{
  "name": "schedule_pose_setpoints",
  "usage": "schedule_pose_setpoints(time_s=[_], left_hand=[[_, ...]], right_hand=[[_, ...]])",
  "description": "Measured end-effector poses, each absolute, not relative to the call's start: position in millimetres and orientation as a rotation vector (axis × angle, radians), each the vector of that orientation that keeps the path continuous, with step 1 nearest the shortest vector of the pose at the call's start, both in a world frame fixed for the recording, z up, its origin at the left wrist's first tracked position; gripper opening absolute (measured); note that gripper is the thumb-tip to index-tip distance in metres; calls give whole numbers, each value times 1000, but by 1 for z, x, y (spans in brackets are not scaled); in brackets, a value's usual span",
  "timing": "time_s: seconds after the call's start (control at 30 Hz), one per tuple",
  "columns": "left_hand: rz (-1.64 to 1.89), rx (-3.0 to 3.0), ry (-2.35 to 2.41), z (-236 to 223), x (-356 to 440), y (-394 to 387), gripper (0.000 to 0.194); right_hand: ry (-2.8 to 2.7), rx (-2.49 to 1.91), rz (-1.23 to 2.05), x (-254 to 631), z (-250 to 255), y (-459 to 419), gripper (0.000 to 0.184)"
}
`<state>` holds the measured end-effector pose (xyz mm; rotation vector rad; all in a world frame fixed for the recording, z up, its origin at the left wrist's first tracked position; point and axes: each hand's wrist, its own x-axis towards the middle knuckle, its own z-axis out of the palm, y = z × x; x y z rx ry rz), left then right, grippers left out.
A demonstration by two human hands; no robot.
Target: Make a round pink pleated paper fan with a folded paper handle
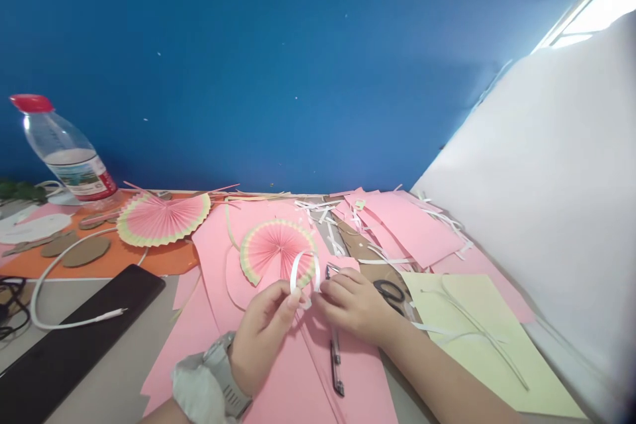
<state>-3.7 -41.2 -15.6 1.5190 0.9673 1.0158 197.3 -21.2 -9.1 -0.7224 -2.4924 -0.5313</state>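
A thin white paper strip [295,270], bent into a loop, stands between my hands. My left hand [265,328] is closed, pinching the loop's lower end between thumb and fingers. My right hand [355,301] is closed too, its fingertips on the other side of the loop. Behind the loop, a pleated pink paper fan [271,245] with a yellow-green edge lies on pink paper sheets [278,377]. A clear pen [336,351] lies partly beneath my right hand. Just right of that hand, black-handled scissors [380,285] are partly hidden.
A second pleated fan [163,218] and brown cardboard discs [87,252] lie left on orange paper [171,260]. A red-capped bottle [74,159], white cable [44,288] and black phone-like slab [89,338] are also left. Right are paper scraps and a pale yellow sheet [501,324].
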Motion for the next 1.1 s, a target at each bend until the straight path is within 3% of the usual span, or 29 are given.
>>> schedule_pose_setpoints(time_s=[0.37, 0.57, 0.77, 0.97, 1.1], left_hand=[[735, 1720, 834, -15, 3, -53, 25], [992, 1725, 749, -14, -6, -52, 35], [956, 1854, 767, -9, -4, -45, 9], [937, 1904, 952, -10, 4, -47, 24], [847, 1846, 936, -10, 6, -46, 11]], right_hand=[[-2295, -862, -289, 211, -20, -16, 20], [-2315, -828, -282, 210, -13, -20, 24], [-2363, -819, -349, 212, -10, -21, 33], [-2359, -846, -398, 208, -13, -28, 34], [-2361, -883, -321, 201, -11, -31, 40]])
